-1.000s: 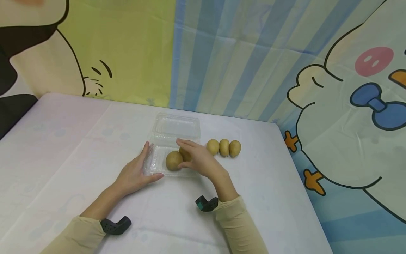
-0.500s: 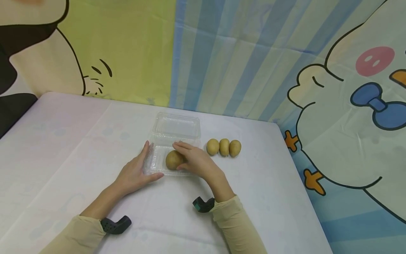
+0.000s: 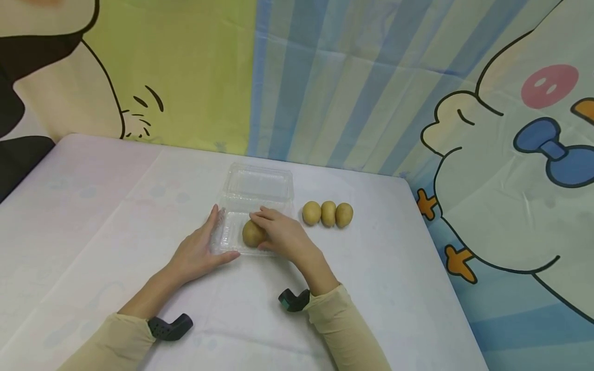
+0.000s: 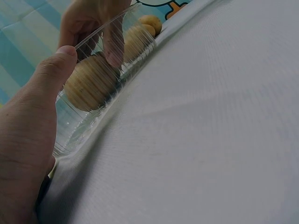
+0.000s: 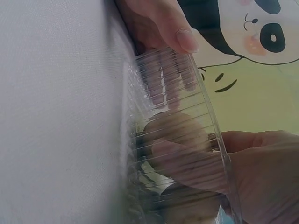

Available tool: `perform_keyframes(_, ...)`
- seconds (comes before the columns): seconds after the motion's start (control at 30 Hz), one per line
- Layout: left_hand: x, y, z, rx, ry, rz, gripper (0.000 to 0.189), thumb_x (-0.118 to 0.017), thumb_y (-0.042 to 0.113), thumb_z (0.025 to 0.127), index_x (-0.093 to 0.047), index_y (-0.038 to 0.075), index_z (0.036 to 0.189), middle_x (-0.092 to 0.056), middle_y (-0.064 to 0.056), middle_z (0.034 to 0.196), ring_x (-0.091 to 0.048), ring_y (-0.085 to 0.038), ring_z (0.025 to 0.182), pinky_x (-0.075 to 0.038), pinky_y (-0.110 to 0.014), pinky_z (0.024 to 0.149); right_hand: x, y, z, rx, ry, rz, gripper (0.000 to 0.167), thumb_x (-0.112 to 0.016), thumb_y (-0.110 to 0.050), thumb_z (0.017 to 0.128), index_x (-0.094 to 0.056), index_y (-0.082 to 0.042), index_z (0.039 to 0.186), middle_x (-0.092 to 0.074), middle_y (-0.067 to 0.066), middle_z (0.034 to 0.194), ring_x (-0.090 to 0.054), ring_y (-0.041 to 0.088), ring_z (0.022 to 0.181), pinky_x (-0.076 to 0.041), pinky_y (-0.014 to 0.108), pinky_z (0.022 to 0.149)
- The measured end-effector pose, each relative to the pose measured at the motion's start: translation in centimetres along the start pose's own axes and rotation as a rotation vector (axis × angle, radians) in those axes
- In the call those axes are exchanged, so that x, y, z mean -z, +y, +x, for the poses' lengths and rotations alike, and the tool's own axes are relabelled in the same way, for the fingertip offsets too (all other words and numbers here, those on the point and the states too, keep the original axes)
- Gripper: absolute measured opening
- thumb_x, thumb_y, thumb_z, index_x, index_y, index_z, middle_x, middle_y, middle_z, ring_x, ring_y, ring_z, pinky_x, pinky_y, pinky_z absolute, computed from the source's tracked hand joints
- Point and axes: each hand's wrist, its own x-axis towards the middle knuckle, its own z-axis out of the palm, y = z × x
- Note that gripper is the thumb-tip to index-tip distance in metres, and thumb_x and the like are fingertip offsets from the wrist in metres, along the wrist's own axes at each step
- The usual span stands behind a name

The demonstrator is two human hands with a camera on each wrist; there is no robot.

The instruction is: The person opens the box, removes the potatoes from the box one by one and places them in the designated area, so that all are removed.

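Note:
A clear plastic clamshell container (image 3: 230, 237) lies on the table with its lid (image 3: 259, 184) folded back. My left hand (image 3: 197, 255) rests at its left near corner, fingers straight along the side and thumb on the front rim. Inside, my right hand (image 3: 283, 234) holds a potato (image 3: 253, 234), its thumb in front and fingers over the top. The right wrist view shows a second potato (image 5: 189, 205) behind the ribbed wall, close to the right thumb; in the head view my right hand hides it.
Three potatoes, left (image 3: 311, 213), middle (image 3: 328, 214) and right (image 3: 344, 215), stand in a row right of the container. A white cloth covers the table (image 3: 399, 288). A cartoon-printed curtain (image 3: 352, 93) hangs behind it. Black wrist cameras sit on both arms.
My right hand has moved slightly left, from the second potato, now hidden, onto the left potato in the container. My left hand and the three potatoes outside have stayed put.

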Motion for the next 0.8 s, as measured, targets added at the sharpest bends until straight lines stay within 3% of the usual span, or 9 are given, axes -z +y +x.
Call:
perform_keyframes(0.3,0.0,0.0,0.1,0.01,-0.005,0.011,0.118,-0.068,0.061,0.076,0.006,0.011,0.153,-0.016,-0.014,0.158,-0.03,-0.043,0.138,-0.034,-0.059,0.105,-0.2,-0.3,0.5,-0.014,-0.001,-0.052,0.075,-0.079,-0.035,0.075,-0.047,-0.02,0.141,-0.049,0.001,0.143,-0.042,0.018,0.136,-0.041,0.034,0.106)
perform_keyframes(0.8,0.0,0.0,0.0,0.0,0.003,-0.001,0.118,-0.069,0.06,0.076,0.005,0.012,0.153,-0.018,-0.013,0.158,-0.031,-0.041,0.139,-0.034,-0.058,0.105,-1.0,-0.7,1.2,-0.035,0.071,-0.097,0.074,-0.074,-0.05,0.075,-0.052,-0.016,0.137,-0.054,0.004,0.137,-0.05,0.02,0.128,-0.044,0.033,0.104)
